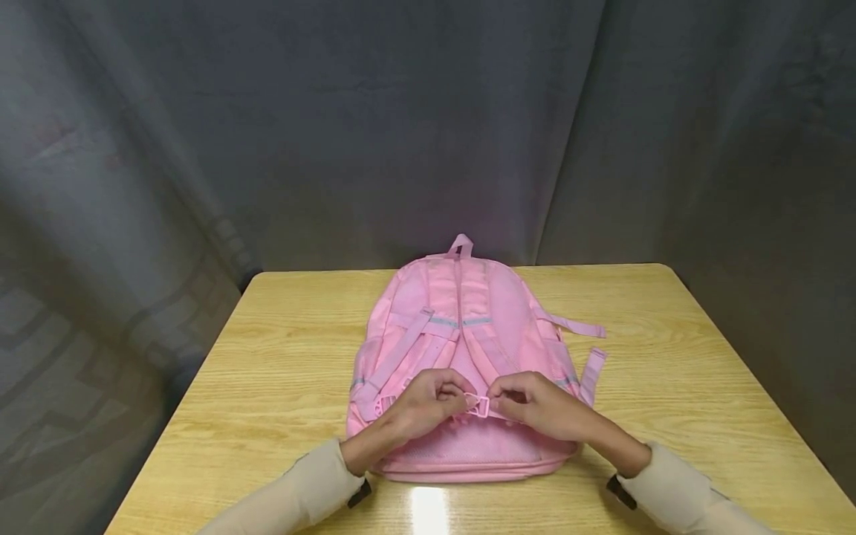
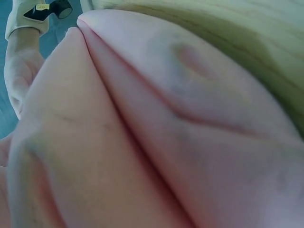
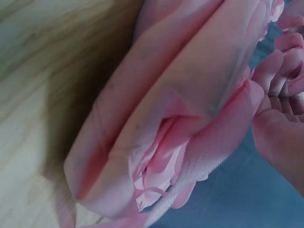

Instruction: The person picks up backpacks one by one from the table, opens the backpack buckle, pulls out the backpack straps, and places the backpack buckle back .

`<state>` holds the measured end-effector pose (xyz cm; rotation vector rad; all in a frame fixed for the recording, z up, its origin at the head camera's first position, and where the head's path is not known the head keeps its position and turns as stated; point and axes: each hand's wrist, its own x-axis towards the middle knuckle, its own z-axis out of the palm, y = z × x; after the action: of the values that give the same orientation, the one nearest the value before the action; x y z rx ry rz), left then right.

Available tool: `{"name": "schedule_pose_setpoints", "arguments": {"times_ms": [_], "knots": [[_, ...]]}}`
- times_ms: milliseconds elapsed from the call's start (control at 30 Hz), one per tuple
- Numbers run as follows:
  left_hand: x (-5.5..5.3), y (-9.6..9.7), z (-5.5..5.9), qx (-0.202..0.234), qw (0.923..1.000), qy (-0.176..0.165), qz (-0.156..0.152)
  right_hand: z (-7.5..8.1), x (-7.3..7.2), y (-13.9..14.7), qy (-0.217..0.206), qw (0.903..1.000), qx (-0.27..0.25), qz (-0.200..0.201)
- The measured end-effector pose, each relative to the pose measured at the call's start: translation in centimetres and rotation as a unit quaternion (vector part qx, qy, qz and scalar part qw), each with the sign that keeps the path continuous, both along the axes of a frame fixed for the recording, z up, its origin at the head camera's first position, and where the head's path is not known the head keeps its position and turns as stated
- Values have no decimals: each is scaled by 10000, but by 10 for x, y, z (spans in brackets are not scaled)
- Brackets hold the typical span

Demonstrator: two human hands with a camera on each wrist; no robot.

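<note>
A pink backpack (image 1: 511, 297) lies on the table with its shoulder straps facing up and its top handle pointing away. Across its lower part, a pink plastic buckle (image 1: 481, 406) shows between the two hands. My left hand (image 1: 428, 401) pinches the buckle's left end with thumb and fingers. On the other side, my right hand (image 1: 545, 405) pinches the strap just beside the buckle's square end. Fingers hide part of the buckle, so I cannot tell whether its halves are joined. The backpack's side (image 2: 156, 123) fills most of the left wrist view.
The wooden table (image 1: 281, 357) extends on both sides of the backpack. Loose strap ends (image 1: 591, 371) stick out to the right over the tabletop. A dark grey curtain (image 1: 374, 134) hangs behind the table and along both sides.
</note>
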<state>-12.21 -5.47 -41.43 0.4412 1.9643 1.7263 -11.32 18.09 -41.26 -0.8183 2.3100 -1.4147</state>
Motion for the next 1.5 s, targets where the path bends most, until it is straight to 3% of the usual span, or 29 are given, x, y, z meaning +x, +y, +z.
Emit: {"name": "schedule_pose_setpoints", "arguments": {"times_ms": [200, 933, 1067, 1333, 1500], "knots": [[1, 0, 0, 30, 9999, -100, -29, -4, 1, -2, -160, 9998, -82, -14], [-1, -1, 2, 32, 9999, -147, -13, -7, 0, -4, -141, 9993, -341, 108], [-2, -1, 1, 69, 9999, -155, -23, -8, 0, -4, -281, 9988, -388, 126], [-2, 0, -2, 63, 9996, -280, 31, -10, 0, -6, -958, 9934, -616, 127], [-2, -1, -2, 59, 9997, -235, -10, -9, -1, -5, -942, 9932, -657, 210]]}}
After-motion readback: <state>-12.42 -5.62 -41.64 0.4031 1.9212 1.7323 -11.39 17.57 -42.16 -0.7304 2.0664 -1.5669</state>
